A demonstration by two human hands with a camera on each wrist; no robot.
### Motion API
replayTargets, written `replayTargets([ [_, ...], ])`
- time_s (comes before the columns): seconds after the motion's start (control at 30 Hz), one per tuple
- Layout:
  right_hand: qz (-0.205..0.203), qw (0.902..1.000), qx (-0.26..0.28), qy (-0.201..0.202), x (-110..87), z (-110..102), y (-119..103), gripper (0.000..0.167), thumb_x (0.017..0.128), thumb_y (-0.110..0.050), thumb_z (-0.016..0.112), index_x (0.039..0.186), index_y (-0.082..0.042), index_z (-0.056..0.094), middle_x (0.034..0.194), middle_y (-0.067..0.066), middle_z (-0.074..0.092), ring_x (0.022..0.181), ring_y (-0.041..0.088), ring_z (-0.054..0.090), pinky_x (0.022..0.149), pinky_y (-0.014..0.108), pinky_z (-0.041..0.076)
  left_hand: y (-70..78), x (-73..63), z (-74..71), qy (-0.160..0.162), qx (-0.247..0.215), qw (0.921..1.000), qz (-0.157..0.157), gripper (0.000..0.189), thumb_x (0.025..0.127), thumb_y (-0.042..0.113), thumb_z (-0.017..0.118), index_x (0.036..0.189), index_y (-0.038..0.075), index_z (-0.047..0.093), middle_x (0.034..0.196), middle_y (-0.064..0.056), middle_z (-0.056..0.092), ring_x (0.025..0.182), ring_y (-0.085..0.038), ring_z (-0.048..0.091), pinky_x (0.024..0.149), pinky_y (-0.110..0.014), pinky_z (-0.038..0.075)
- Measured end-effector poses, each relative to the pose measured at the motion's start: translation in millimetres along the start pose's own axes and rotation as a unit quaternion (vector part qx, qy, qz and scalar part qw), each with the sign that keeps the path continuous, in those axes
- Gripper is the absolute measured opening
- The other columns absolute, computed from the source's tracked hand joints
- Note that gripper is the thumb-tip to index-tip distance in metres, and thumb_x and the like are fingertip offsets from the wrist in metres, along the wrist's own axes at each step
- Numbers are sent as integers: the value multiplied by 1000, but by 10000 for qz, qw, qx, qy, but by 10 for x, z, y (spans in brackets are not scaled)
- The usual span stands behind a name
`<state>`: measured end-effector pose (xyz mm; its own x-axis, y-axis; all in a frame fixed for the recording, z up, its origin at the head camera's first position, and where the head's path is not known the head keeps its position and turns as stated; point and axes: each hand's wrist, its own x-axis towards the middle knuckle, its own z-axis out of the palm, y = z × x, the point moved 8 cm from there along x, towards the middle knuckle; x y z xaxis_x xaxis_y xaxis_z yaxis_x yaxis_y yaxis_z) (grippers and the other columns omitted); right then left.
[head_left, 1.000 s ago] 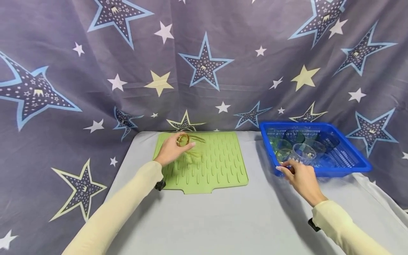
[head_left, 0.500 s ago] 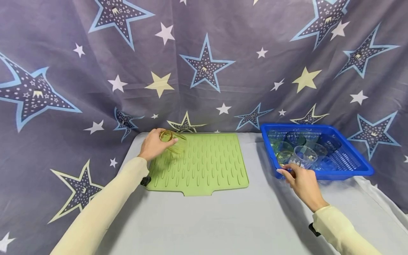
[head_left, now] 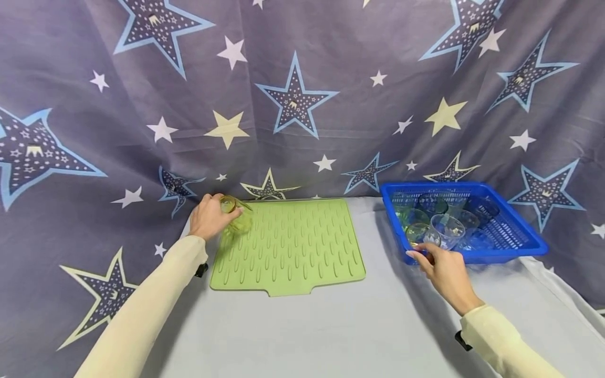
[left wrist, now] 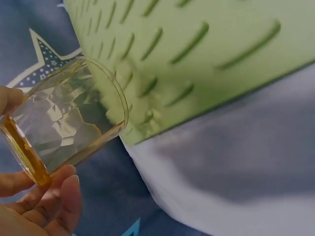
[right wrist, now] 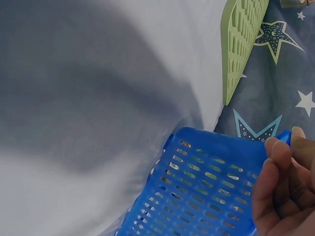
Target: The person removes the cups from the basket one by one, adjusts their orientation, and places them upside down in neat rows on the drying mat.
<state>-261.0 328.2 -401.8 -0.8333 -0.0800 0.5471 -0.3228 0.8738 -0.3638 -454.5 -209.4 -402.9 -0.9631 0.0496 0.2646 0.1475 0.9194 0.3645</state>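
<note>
Both your hands are occupied. Your left hand (head_left: 208,216) pinches the glass (left wrist: 69,120) by its thick amber base, finger and thumb set across it; the glass leans, mouth downward, over the left side of the mat (head_left: 293,252) near its far corner. You can't tell from these views whether its rim touches the mat. Watch that lean: let go before the whole rim sits flat and the glass could topple and roll. The raised ridges (left wrist: 190,44) could make it rock too, since the rim may perch on only one or two. You are close to the mat's left edge, so a small drift outward could leave part of the rim unsupported. A fingertip pinch could also slip if you twist. Your right hand (head_left: 446,273) grips the rim of the basket (head_left: 501,255) at its near left corner; pull or lean there, and it could tip or slide, knocking together the cups (head_left: 448,227) crowded inside.
</note>
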Motion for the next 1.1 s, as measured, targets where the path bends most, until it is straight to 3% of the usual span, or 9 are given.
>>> replayTargets([
  [0.37, -134, 9995, -85, 285, 24, -31, -47, 20, 90, -20, 81, 103, -6, 77, 57, -14, 57, 43, -4, 46, 47, 30, 47, 31, 163, 35, -49, 468, 9988, 162, 88, 95, 60, 61, 151, -6, 44, 126, -34, 52, 98, -47, 60, 78, -64, 51],
  [0.8, 189, 9997, -139, 100, -22, -98, 8, 24, 92, -22, 80, 107, -5, 76, 58, -9, 60, 42, -5, 46, 47, 28, 46, 261, 354, 309, -299, 777, 9961, 282, 85, 95, 57, 65, 148, -6, 46, 128, -35, 51, 109, -48, 58, 82, -64, 52],
  [1.1, 243, 9996, -133, -5, -13, 11, -14, 24, 93, -24, 78, 108, -4, 76, 58, -12, 58, 42, -4, 47, 47, 27, 46, 172, 384, 369, -322, 955, 9949, 78, 85, 94, 57, 66, 146, -7, 47, 124, -35, 52, 111, -48, 56, 83, -64, 51],
])
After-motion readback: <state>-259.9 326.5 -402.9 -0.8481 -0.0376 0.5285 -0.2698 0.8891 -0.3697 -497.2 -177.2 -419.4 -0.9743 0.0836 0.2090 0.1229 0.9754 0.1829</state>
